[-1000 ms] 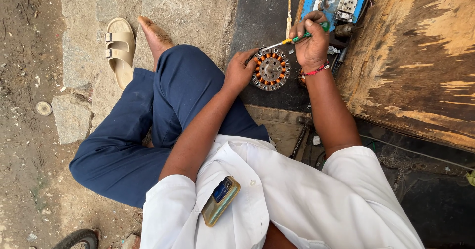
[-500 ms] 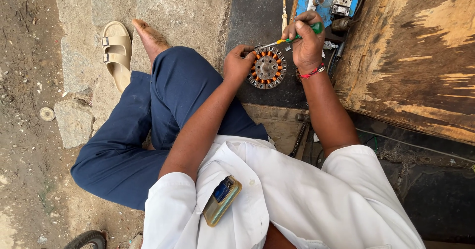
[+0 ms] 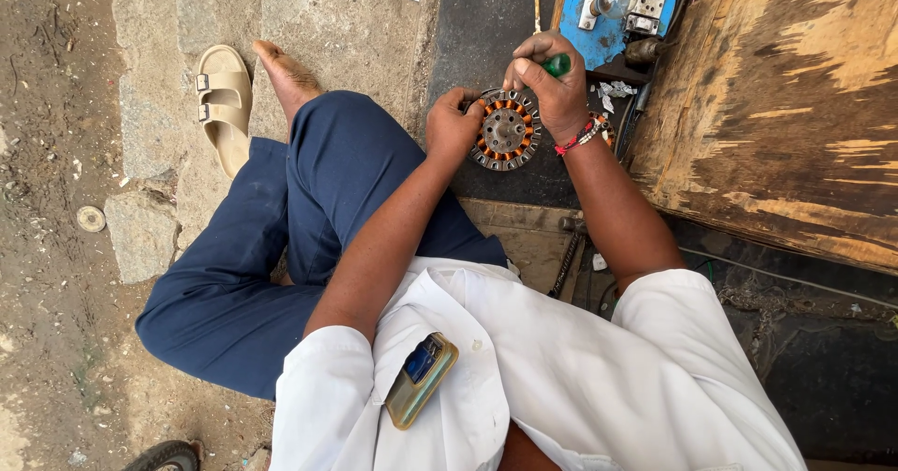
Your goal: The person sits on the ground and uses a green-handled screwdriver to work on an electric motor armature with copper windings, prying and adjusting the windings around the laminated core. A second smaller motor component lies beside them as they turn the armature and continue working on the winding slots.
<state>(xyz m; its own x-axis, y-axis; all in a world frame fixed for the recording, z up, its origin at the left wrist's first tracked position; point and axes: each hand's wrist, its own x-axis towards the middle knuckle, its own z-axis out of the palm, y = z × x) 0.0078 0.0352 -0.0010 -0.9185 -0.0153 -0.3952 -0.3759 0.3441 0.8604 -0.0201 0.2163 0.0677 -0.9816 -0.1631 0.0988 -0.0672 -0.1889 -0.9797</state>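
Note:
A round metal motor stator (image 3: 506, 131) with copper windings around its rim rests on a dark surface in front of me. My left hand (image 3: 452, 125) grips its left edge. My right hand (image 3: 554, 83) is closed around a green-handled screwdriver (image 3: 557, 64), held upright over the stator's top right edge. Its tip is hidden behind my fingers. A red thread band circles my right wrist.
A blue board (image 3: 625, 3) with a bulb and switches lies beyond the stator. A worn wooden slab (image 3: 795, 106) fills the right. A beige sandal (image 3: 223, 101) lies by my bare foot on stone paving. A phone (image 3: 421, 379) sits in my shirt pocket.
The screwdriver, which lay slanted across the stator, now stands upright in my right fist above it. My left hand has kept its hold on the rim.

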